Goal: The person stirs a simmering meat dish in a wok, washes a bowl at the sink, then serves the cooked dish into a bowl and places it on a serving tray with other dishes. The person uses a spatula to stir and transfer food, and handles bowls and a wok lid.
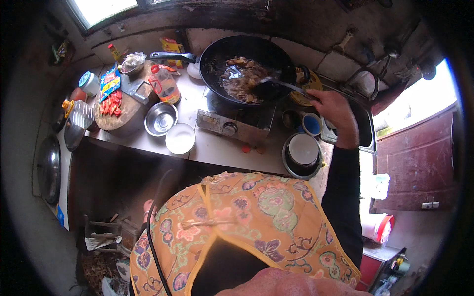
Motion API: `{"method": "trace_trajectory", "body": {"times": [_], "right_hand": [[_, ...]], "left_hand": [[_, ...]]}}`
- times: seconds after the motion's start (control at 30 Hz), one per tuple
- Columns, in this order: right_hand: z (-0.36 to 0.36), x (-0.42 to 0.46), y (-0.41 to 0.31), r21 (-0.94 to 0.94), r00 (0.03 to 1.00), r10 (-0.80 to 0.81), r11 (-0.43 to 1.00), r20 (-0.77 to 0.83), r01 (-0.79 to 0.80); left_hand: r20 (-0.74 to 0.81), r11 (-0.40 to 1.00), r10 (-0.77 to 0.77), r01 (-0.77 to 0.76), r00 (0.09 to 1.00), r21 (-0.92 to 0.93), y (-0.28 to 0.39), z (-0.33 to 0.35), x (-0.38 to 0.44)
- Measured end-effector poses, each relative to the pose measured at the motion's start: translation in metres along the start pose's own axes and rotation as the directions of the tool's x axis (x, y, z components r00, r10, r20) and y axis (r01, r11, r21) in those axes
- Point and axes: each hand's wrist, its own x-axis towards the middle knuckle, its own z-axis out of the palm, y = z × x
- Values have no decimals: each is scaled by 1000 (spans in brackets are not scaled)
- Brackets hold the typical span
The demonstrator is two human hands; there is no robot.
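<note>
My right hand (pixel 335 113) grips the handle of a metal spatula (pixel 287 84), whose far end rests among browned food pieces (pixel 242 79) in a black wok (pixel 270 48). The wok sits over a single-burner gas stove (pixel 233 125), its long handle pointing left and a small loop handle at its right. My left hand (pixel 148 208) hangs low beside the patterned vest, well below the counter; its fingers are mostly hidden, and whether it holds anything is unclear.
Left on the counter (pixel 222 151) are a round chopping board (pixel 129 114) with chopped red pepper (pixel 111 103), a metal bowl (pixel 160 119), a white bowl (pixel 180 138) and bottles. Stacked bowls (pixel 303 148), cups (pixel 311 124) and a sink (pixel 364 125) stand right. A dark cable crosses the view below.
</note>
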Motion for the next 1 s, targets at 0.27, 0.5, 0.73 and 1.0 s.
{"method": "trace_trajectory", "body": {"times": [0.27,0.5,0.73,1.0], "right_hand": [[83,55,16,453,973,119,891,-196,-17],[94,54,-4,441,997,-43,895,-67,69],[25,-14,12,342,998,-63,938,-12,63],[79,13,-8,150,990,118,983,-82,-105]], "left_hand": [[-10,994,86,-85,996,71,36,-8,-21],[149,953,50,-92,988,289,5,-10,-9],[-16,975,-102,103,995,198,6,-8,-40],[40,979,-156,150,987,138,17,-11,-55]]}}
